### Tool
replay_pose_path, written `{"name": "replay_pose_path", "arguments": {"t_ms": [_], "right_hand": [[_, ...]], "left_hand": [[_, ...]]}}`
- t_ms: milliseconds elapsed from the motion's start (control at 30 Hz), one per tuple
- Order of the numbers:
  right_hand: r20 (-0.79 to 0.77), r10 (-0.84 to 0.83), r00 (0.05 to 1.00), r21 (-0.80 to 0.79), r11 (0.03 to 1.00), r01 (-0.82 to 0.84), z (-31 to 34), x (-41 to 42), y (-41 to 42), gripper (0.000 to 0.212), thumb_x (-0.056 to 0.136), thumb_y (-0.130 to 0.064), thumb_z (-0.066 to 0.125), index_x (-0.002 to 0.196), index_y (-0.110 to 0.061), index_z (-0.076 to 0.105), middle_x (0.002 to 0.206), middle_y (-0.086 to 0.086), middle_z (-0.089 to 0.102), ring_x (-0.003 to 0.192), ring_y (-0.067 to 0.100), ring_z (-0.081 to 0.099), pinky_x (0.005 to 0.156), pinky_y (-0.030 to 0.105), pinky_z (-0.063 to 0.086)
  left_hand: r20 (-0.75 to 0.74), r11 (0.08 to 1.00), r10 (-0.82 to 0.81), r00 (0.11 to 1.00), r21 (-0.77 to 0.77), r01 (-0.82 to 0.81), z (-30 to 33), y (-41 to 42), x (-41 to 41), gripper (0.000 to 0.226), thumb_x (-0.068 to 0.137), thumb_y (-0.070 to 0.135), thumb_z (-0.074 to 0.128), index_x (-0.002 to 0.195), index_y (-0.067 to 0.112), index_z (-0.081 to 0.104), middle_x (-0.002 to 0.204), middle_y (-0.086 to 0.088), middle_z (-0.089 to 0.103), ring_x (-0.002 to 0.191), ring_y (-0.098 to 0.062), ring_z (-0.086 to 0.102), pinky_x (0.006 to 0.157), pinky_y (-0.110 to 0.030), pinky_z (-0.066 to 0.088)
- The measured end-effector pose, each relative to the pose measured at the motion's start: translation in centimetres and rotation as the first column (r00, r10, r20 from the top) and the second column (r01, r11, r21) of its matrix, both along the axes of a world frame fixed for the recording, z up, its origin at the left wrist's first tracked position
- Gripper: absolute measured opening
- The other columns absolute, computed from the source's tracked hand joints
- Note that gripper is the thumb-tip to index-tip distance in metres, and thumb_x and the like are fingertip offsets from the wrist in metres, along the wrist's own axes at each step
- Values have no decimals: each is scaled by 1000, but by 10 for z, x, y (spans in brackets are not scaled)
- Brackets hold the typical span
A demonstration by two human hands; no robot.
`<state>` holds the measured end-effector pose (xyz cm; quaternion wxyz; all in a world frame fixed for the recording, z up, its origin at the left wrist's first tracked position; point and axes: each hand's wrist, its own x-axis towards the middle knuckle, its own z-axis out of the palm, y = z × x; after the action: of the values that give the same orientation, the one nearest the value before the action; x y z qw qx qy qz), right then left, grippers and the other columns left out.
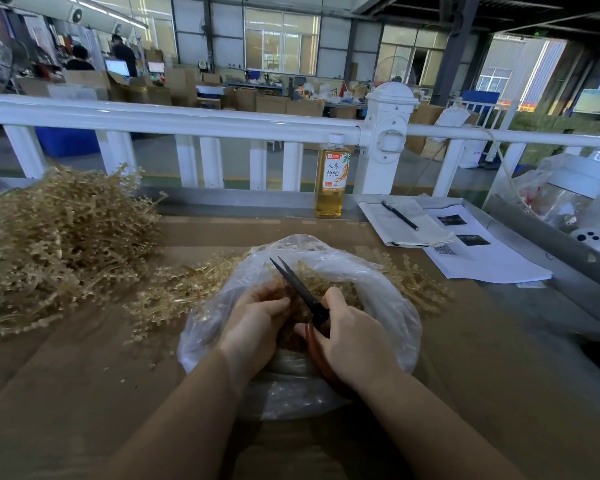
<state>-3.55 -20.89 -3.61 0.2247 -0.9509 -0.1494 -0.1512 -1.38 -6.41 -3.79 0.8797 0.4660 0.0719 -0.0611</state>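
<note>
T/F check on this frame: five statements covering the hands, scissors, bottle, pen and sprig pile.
1. The right hand grips the black-bladed scissors with red handles. True.
2. The amber drink bottle with a white cap lies on its side. False: it stands upright by the white railing.
3. The black pen lies on the open notebook. True.
4. The big pile of golden plastic sprigs sits right of the clear plastic bag. False: it sits left of it.
5. The left hand is empty. False: it grips a bunch of brown sprigs over the bag.
</note>
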Motion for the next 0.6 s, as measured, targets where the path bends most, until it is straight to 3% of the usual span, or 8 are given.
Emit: {"name": "replay_pose_path", "arguments": {"t_ms": [200, 333, 467, 600], "right_hand": [[38, -14, 999, 40, 999, 12, 4, -1, 0, 36, 88, -54, 58, 104, -26, 42, 86, -7, 64, 78, 11, 62, 64, 20, 43], [79, 3, 997, 57, 998, -7, 7, -1, 2, 35, 87, -53, 59, 101, -26, 41, 84, -8, 62, 78, 11, 60, 64, 22, 44], [114, 24, 993, 17, 1000, -26, 7, -4, 5, 38, 88, -56, 55, 104, -25, 42, 87, -6, 63, 78, 11, 61, 65, 24, 49], [111, 10, 994, -5, 1000, -10, 5, -3, 4, 38, 88, -58, 54, 106, -26, 42, 87, -7, 63, 79, 10, 61, 64, 22, 47]], "left_hand": [[-7, 984, 175, 985, 37, -174, 0, -9, 2, 13, 91, -5, 52, 90, 2, 62, 77, -13, 72, 66, -20, 70, 52, -26, 55], [-56, 966, 254, 966, 70, -250, 1, -15, 7, 5, 91, 0, 56, 93, 2, 60, 91, -17, 65, 79, -27, 64, 67, -36, 55], [-75, 937, 348, 935, 54, -344, 2, -14, 11, 22, 93, -1, 53, 83, 19, 47, 90, -16, 60, 88, -32, 61, 79, -46, 53], [-40, 955, 296, 954, 7, -296, 3, -14, 7, 25, 95, -3, 44, 81, 13, 57, 86, -16, 63, 88, -32, 62, 81, -43, 53]]}}
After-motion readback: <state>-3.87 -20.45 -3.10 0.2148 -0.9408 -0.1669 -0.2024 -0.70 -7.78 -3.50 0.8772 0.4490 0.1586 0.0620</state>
